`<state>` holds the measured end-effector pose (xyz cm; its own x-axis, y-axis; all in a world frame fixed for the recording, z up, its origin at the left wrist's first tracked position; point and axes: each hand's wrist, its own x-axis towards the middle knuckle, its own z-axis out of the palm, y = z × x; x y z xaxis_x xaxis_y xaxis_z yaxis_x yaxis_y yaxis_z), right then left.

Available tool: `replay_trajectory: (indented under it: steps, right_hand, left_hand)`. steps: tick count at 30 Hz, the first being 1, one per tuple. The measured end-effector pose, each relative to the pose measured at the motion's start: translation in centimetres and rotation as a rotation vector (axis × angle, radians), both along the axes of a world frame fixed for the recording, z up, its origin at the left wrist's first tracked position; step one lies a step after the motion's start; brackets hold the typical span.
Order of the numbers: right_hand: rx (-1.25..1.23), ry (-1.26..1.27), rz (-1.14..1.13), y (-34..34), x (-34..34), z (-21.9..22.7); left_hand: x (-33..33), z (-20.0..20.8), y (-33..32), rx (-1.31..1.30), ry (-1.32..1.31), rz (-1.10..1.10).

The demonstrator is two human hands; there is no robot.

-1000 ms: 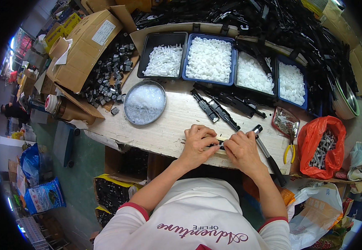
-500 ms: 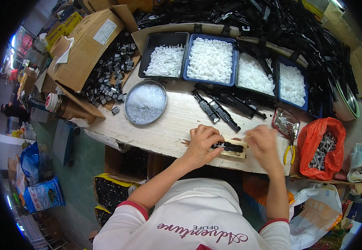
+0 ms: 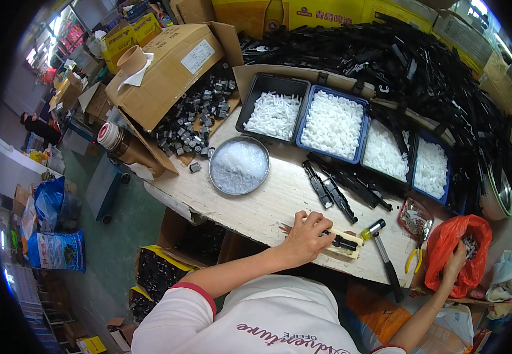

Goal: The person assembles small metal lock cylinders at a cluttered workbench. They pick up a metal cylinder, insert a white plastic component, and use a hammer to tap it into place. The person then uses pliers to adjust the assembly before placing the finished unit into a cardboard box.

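Note:
My left hand [image 3: 308, 241] bends its fingers over the near end of a long black plastic part [image 3: 343, 242], which sits in a cream-coloured block [image 3: 350, 253] at the table's front edge. Far to the right, my right hand [image 3: 455, 261] reaches into a red plastic bag [image 3: 433, 251] of small grey pieces [image 3: 471, 245]; its fingertips are hidden among them. Between the block and the bag lies a hammer [image 3: 387, 262] with a yellow-and-black head and dark handle, touched by neither hand.
Behind stand bins of white plastic pieces [image 3: 332, 121] and a round metal tray [image 3: 238, 190] of clear-white bits. Several black parts [image 3: 329, 192] lie mid-table. Yellow-handled pliers [image 3: 413, 259] and a small red tray [image 3: 416, 218] are near the bag. An open carton [image 3: 167, 65] stands left.
My right hand has gone from beside the block to the red bag on the right. The hammer now shows on the table. My left hand stays at the black part; the view has shifted.

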<state>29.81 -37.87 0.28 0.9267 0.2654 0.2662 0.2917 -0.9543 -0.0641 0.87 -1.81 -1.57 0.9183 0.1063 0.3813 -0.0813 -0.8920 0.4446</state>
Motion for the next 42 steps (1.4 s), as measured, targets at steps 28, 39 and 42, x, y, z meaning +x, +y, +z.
replay_trajectory:
  steps: [28,39,42]
  right_hand:
    - [0.396,0.059,0.065,-1.8,0.4,0.6]
    - [0.759,0.05,0.056,-2.6,0.8,0.1]
    - [0.734,-0.043,0.091,-2.7,1.4,-0.4]
  left_hand:
    - [9.8,2.3,21.9,0.344,0.231,0.49]
    - [8.9,4.2,24.6,-1.274,-0.343,0.474]
    - [8.5,4.7,24.3,-1.354,-0.425,0.453]
